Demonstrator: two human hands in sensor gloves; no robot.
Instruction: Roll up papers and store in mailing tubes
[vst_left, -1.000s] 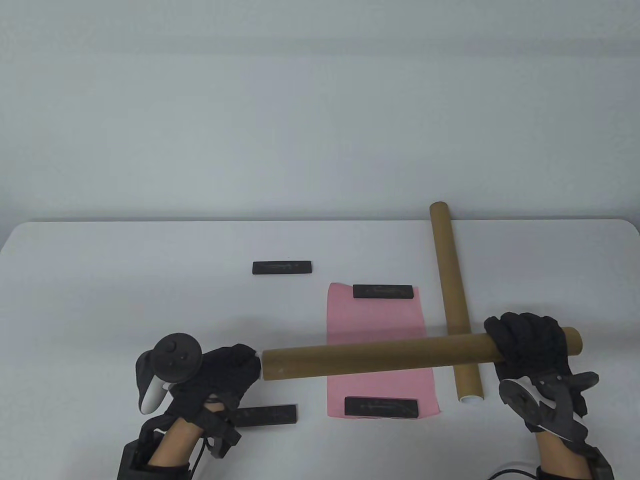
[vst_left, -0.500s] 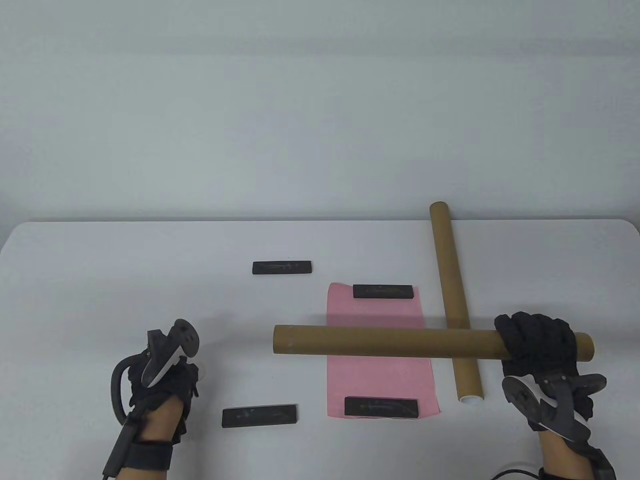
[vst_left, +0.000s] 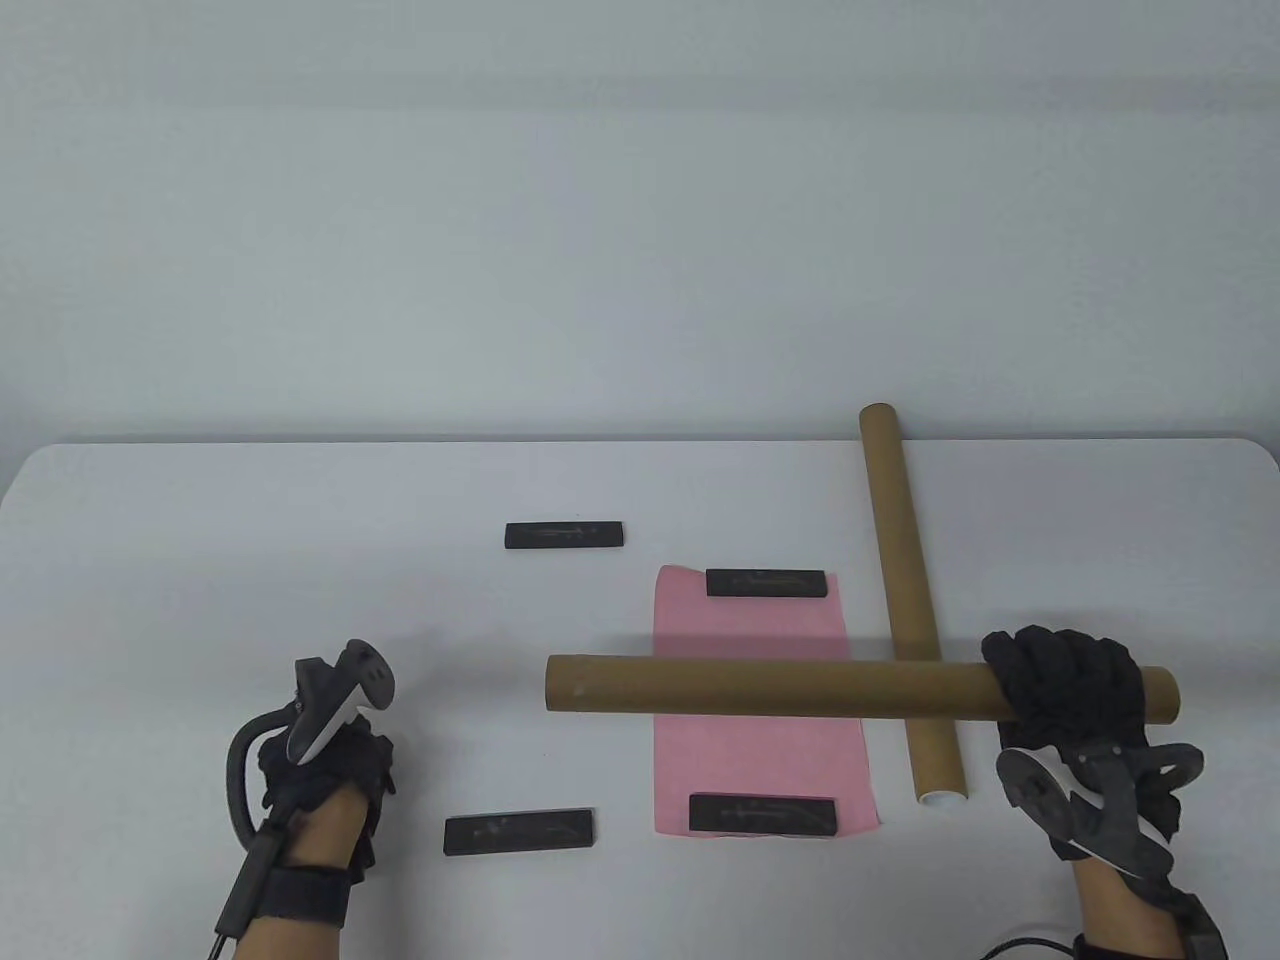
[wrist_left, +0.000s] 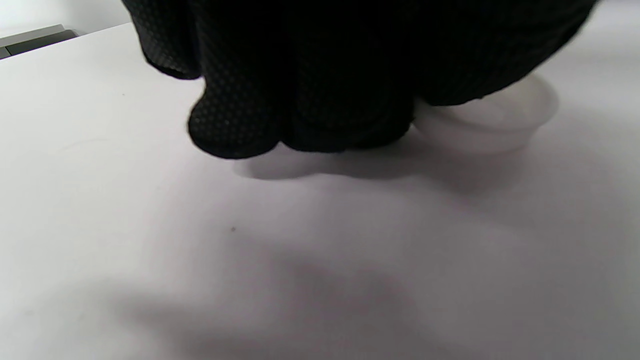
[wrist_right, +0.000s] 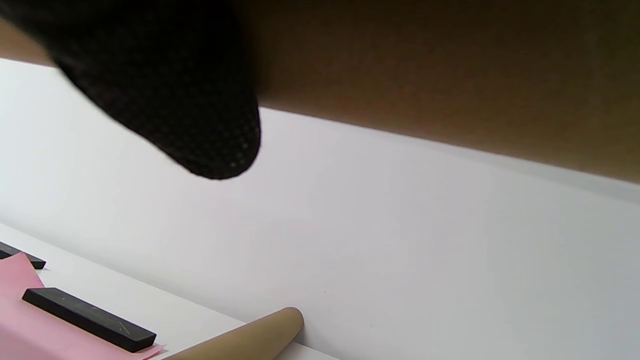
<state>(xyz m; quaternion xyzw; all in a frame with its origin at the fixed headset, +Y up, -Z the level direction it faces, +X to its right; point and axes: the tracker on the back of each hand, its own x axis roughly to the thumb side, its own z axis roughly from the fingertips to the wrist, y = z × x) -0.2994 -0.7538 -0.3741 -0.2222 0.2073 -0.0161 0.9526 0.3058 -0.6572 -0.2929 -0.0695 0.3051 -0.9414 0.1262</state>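
Observation:
My right hand (vst_left: 1065, 685) grips a brown mailing tube (vst_left: 760, 685) near its right end and holds it level above the pink paper (vst_left: 760, 755). The tube's left end is open. In the right wrist view the tube (wrist_right: 450, 75) fills the top and one gloved finger (wrist_right: 200, 125) curls over it. My left hand (vst_left: 330, 760) is down at the table's front left. In the left wrist view its fingers (wrist_left: 300, 100) hold a translucent white cap (wrist_left: 495, 125) on the table. A second brown tube (vst_left: 905, 580) lies on the table, with a white cap on its near end (vst_left: 942, 799).
Black bar weights (vst_left: 766, 582) (vst_left: 762, 814) hold the pink paper's far and near edges. Two more weights lie loose: one at the middle left (vst_left: 564, 535), one at the front (vst_left: 519, 832) beside my left hand. The held tube crosses over the second tube.
My left hand came off the tube's left end with the cap and moved down-left to the table. My right hand shifted the tube slightly right and levelled it.

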